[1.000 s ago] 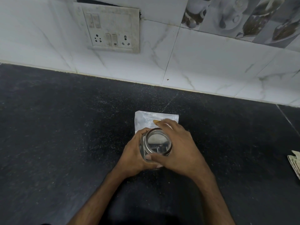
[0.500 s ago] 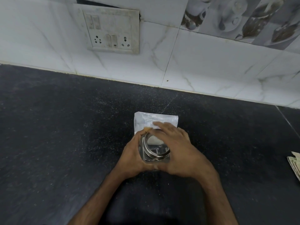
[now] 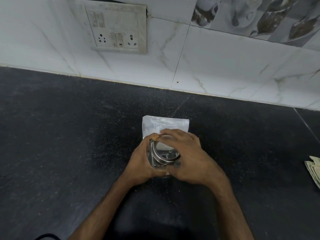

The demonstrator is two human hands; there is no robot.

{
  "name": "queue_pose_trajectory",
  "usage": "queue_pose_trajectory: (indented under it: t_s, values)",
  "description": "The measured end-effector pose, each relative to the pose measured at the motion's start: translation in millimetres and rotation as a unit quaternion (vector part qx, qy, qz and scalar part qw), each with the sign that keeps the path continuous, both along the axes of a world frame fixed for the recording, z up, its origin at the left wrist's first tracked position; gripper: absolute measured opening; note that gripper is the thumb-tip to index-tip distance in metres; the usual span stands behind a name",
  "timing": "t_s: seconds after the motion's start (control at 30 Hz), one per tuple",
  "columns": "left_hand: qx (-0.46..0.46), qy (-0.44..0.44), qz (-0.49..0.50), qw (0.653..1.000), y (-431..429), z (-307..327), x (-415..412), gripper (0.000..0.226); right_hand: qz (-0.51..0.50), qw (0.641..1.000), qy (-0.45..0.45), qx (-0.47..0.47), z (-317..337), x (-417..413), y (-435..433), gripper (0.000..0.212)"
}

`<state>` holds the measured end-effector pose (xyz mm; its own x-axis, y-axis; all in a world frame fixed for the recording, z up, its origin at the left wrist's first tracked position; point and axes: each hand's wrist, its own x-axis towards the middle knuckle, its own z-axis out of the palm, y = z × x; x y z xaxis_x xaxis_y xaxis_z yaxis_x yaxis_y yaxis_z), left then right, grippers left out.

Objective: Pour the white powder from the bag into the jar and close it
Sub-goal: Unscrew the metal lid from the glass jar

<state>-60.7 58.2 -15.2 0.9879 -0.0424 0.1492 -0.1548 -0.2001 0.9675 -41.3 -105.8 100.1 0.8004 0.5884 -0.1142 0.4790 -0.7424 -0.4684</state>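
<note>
The jar (image 3: 156, 161) stood on the dark counter (image 3: 69, 144), its body wrapped by the left hand (image 3: 143, 160). The right hand (image 3: 188, 156) curled over its metal lid (image 3: 164, 153), fingers gripping the rim; the lid sat tilted on the jar. The bag (image 3: 164, 124) lay flat just behind the jar, toward the tiled wall (image 3: 225, 66). Folded banknotes (image 3: 314, 168) lay well to the jar's right.
</note>
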Motion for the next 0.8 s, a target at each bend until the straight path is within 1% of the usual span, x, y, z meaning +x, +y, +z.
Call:
queue_pose_trajectory:
  t_s: [0.03, 0.1, 0.17, 0.23, 0.3, 0.33, 0.4, 0.47, 0.53, 0.6, 0.67, 0.73, 0.8]
  values:
    - [0.0, 0.0, -0.002, 1.0, 0.2, -0.7, 0.4, 0.103, 0.007, 1.0, 0.009, -0.008, 0.0, -0.4, -1.6, 0.093]
    - [0.0, 0.003, -0.005, 1.0, 0.7, -1.4, 0.5, 0.103, -0.039, 0.999, -0.024, 0.017, -1.4, -2.4, -1.8, 0.101]
    - [-0.001, 0.007, -0.003, 1.0, 0.8, -1.2, -0.2, 0.102, -0.069, 0.996, -0.052, 0.033, -2.4, -5.3, 2.8, 0.096]
    - [-0.007, 0.009, -0.002, 1.0, -0.4, -1.0, -0.7, 0.106, -0.041, 0.998, -0.03, 0.031, -5.0, -4.8, 4.4, 0.09]
    - [-0.011, 0.008, 0.0, 1.0, -1.2, -0.3, -0.9, 0.105, -0.01, 1.0, 0.008, 0.024, -5.9, -4.0, 0.3, 0.099]
    - [-0.009, 0.007, 0.0, 1.0, -1.1, 0.0, -0.6, 0.104, -0.014, 0.999, 0.007, 0.03, -6.1, -4.2, -1.8, 0.104]
    - [-0.003, 0.006, -0.002, 1.0, 0.0, -0.8, 0.0, 0.103, -0.062, 0.996, -0.03, 0.054, -6.8, -6.1, -0.7, 0.108]
    - [-0.003, 0.005, -0.003, 1.0, 0.5, -2.4, 0.1, 0.103, -0.078, 0.994, -0.045, 0.062, -6.4, -6.8, 4.0, 0.101]
    - [-0.006, 0.005, -0.003, 1.0, -0.4, -2.7, -0.2, 0.106, -0.043, 0.998, -0.025, 0.049, -6.5, -3.6, 3.5, 0.095]
    - [-0.007, 0.004, -0.004, 1.0, -1.0, -1.6, -0.2, 0.107, -0.01, 1.0, -0.002, 0.022, -4.0, -0.4, -1.0, 0.099]
    - [-0.003, 0.003, -0.006, 1.0, -0.7, -0.3, 0.2, 0.103, -0.036, 0.999, -0.018, 0.022, -3.0, 0.1, -2.1, 0.103]
    - [-0.005, 0.005, -0.003, 1.0, -0.1, -0.3, -0.1, 0.102, -0.062, 0.997, -0.035, 0.036, -2.6, -2.2, 2.7, 0.096]
    - [-0.01, 0.006, -0.001, 1.0, -0.6, -0.6, -0.6, 0.104, -0.038, 0.999, -0.023, 0.03, -3.6, -1.2, 4.5, 0.088]
